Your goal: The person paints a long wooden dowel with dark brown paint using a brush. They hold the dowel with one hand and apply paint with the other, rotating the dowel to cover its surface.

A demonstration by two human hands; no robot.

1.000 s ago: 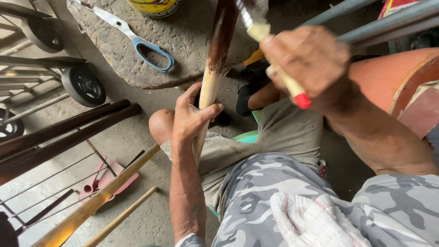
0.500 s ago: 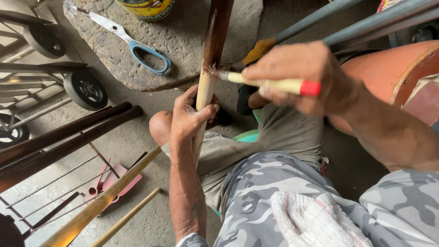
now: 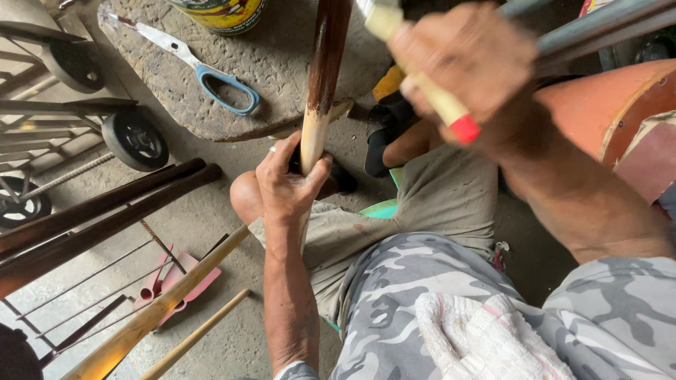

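Note:
My left hand [image 3: 287, 184] grips the bare lower end of an upright wooden stick [image 3: 325, 77], whose upper part is coated dark brown and glossy. Raised beside the stick's top at the upper right, my right hand [image 3: 470, 67] is closed around a paintbrush [image 3: 436, 98] with a cream handle and a red tip. The bristles are cut off by the frame's top edge. My knee sits just below the left hand, and a white rag [image 3: 486, 338] lies on my camouflage shirt.
Blue-handled scissors [image 3: 204, 67] and a paint can [image 3: 220, 13] rest on a round stone slab [image 3: 282, 84]. Dark-stained sticks [image 3: 105, 211] and bare sticks [image 3: 155, 309] lie on the floor at left, by wheels [image 3: 135, 139] and red pliers [image 3: 169, 281].
The right hand swung the brush from lying across the stick's painted edge up and away to the upper right. The left hand kept its grip on the stick.

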